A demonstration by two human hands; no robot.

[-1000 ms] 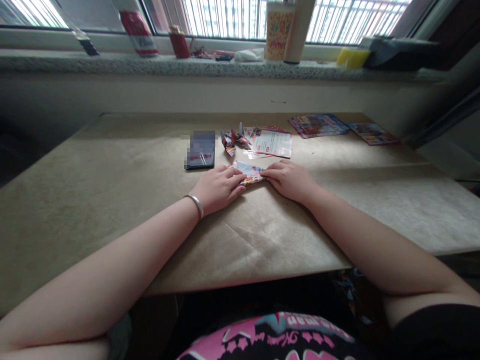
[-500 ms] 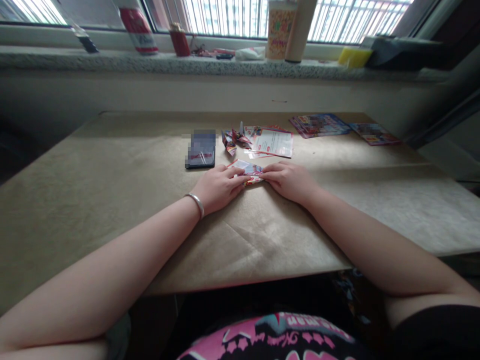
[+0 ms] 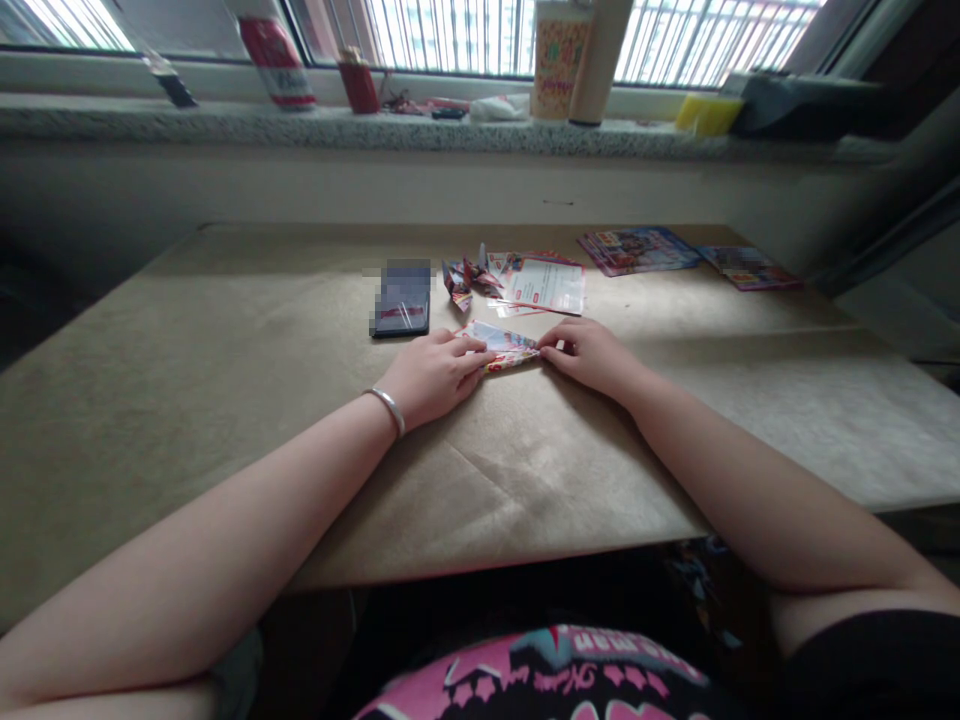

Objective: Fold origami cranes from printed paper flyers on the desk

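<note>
A folded sheet of printed paper [image 3: 501, 342], white with coloured patches, lies on the table and narrows to a point on its right. My left hand [image 3: 435, 375], with a silver bangle at the wrist, holds the paper's left part, fingers over the top and thumb at the near edge. At the pointed right tip, my right hand [image 3: 581, 352] pinches the paper between thumb and fingers. Just beyond are small folded paper figures [image 3: 457, 285] and a stack of printed sheets [image 3: 551, 283]. A dark phone [image 3: 405, 298] lies beyond my left hand.
Colourful printed cards [image 3: 641, 250] lie at the back right, with another pile [image 3: 750, 267] beside them. Along the stone windowsill [image 3: 420, 135] stand a red-and-white can [image 3: 277, 65], a red holder [image 3: 358, 85], a patterned cup [image 3: 559, 65] and a yellow block [image 3: 707, 113].
My right hand has slid right to the paper's tip, uncovering more of the right side, and now pinches there. My left hand has shifted slightly left, still on the paper.
</note>
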